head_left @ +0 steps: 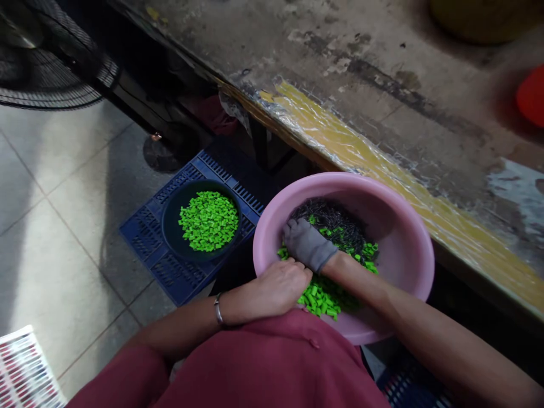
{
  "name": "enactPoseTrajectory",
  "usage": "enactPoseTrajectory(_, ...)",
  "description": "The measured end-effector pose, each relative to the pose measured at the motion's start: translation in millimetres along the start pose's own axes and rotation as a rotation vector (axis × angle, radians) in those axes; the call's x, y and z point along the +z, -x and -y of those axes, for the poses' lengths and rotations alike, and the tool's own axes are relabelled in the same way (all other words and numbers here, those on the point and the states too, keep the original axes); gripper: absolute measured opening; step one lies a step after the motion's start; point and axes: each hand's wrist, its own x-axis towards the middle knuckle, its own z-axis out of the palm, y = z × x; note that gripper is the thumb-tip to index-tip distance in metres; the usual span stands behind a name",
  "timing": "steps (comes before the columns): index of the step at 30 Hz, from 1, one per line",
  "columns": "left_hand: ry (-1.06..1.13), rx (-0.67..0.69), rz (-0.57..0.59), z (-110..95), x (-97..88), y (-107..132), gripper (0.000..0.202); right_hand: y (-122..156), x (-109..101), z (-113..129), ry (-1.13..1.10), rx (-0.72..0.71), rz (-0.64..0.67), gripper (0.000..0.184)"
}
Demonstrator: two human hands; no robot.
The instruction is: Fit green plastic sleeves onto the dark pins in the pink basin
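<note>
A pink basin (pixel 408 255) holds bright green short plastic pieces (pixel 319 300) and a heap of thin dark pieces (pixel 335 218), too small to name. My right hand (pixel 308 243), in a grey glove, reaches into the basin with curled fingers over its left part. What those fingers hold, if anything, is hidden. My left hand (pixel 283 286) is bare, with a metal bracelet (pixel 218 309) at the wrist. It lies across the basin's near left rim, just below the glove. Its fingers are closed, and whatever is in them cannot be seen.
Left of the basin, a dark round tub (pixel 170 229) of green pieces stands on a blue slatted crate (pixel 144 238). A worn workbench (pixel 382 85) runs behind. A standing fan (pixel 55 73) is at upper left, a white basket (pixel 29 368) at lower left.
</note>
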Motion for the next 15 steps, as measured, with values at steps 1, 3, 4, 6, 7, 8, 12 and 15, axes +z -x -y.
enactPoseTrajectory(1, 0.001, 0.004, -0.006, -0.7, -0.1, 0.7, 0.033, 0.4, -1.5, 0.7, 0.004, -0.008, 0.004, 0.021)
enactPoseTrajectory(3, -0.007, 0.001, -0.001, -2.3, 0.3, 1.4, 0.037, 0.7, -4.1, 2.0, 0.006, -0.017, 0.013, 0.021)
enactPoseTrajectory(4, -0.013, -0.004, 0.008, -3.0, 0.5, 1.6, 0.037, 0.7, -5.1, 2.6, 0.005, -0.017, 0.018, 0.021)
enactPoseTrajectory(6, -0.02, -0.017, 0.021, -4.3, 0.5, 1.8, 0.036, 0.6, -6.3, 4.1, -0.002, -0.014, 0.023, 0.021)
enactPoseTrajectory(7, -0.015, -0.015, 0.022, -4.9, 0.1, 2.0, 0.034, 0.6, -6.4, 5.0, -0.007, -0.008, 0.024, 0.021)
enactPoseTrajectory(8, -0.005, -0.011, 0.017, -5.4, -0.5, 2.2, 0.03, 0.5, -6.4, 5.8, -0.014, 0.0, 0.023, 0.021)
enactPoseTrajectory(12, 0.06, -0.016, 0.03, -5.7, -4.2, 3.5, 0.012, 0.4, -5.9, 7.9, -0.053, 0.05, 0.025, 0.02)
enactPoseTrajectory(15, 0.111, -0.041, 0.048, -2.8, -4.3, 3.2, 0.013, 3.6, -11.2, 3.6, -0.108, 0.09, 0.029, 0.019)
